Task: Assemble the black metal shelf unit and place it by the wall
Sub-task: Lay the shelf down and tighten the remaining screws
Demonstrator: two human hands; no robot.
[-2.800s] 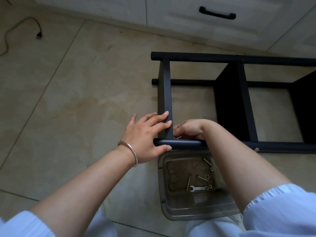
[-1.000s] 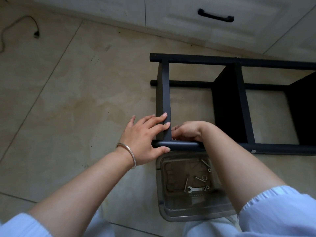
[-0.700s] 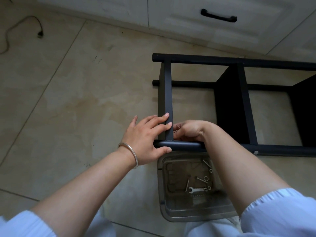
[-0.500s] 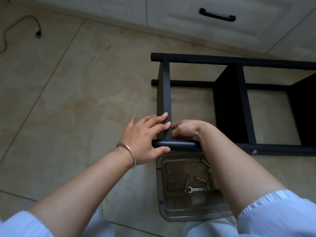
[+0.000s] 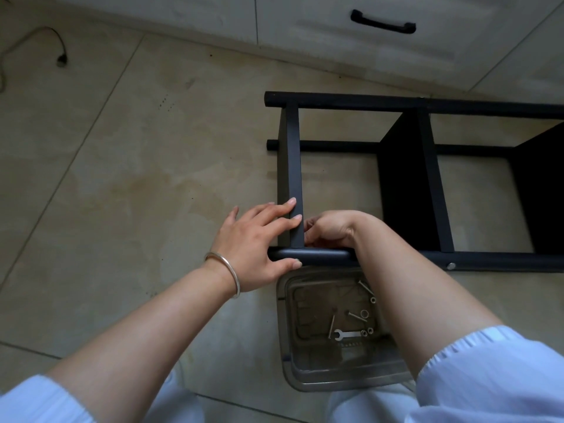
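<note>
The black metal shelf unit (image 5: pixel 409 190) lies on its side on the tiled floor. Its end panel (image 5: pixel 293 160) meets the near pole (image 5: pixel 317 254) at a corner just in front of me. My left hand (image 5: pixel 253 242) braces that corner: straight fingers lie on the end panel and the thumb runs along the pole's near side. My right hand (image 5: pixel 332 228) reaches over the pole, with its fingers curled together inside the corner. Whatever they pinch is hidden.
A clear plastic tray (image 5: pixel 285 358) sits on the floor under the near pole, holding a small wrench (image 5: pixel 348 334), screws and washers. White cabinets with a black handle (image 5: pixel 383 24) line the far side. A cable with a plug (image 5: pixel 61 61) lies at far left.
Both hands stay at the same corner; only the view shifts slightly. The shelf unit has not moved.
</note>
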